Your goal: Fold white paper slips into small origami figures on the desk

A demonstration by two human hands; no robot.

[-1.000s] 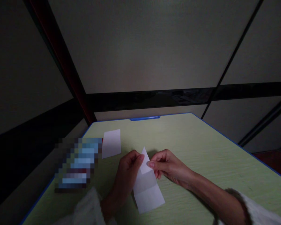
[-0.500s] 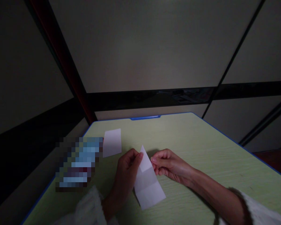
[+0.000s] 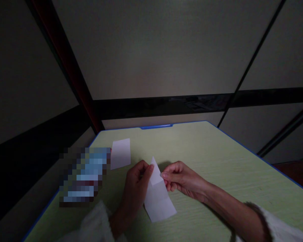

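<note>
A white sheet of paper (image 3: 158,196) with fold creases stands tilted on the pale green table (image 3: 217,161), its top folded into a point. My left hand (image 3: 136,183) pinches the paper's left upper edge. My right hand (image 3: 179,178) pinches the right upper edge with thumb and forefinger. Both wrists wear fuzzy white sleeves. The paper's lower end rests on the table near me.
A second small white paper (image 3: 120,153) lies flat at the table's far left. A blurred bluish object (image 3: 84,174) sits at the left edge beside it. The table has a blue rim, with a blue handle (image 3: 156,126) at the far edge. Dark-framed wall panels stand behind.
The paper's lower end has drawn slightly up and in toward my hands. My right fingers shifted a little along the fold; the hands stay in place.
</note>
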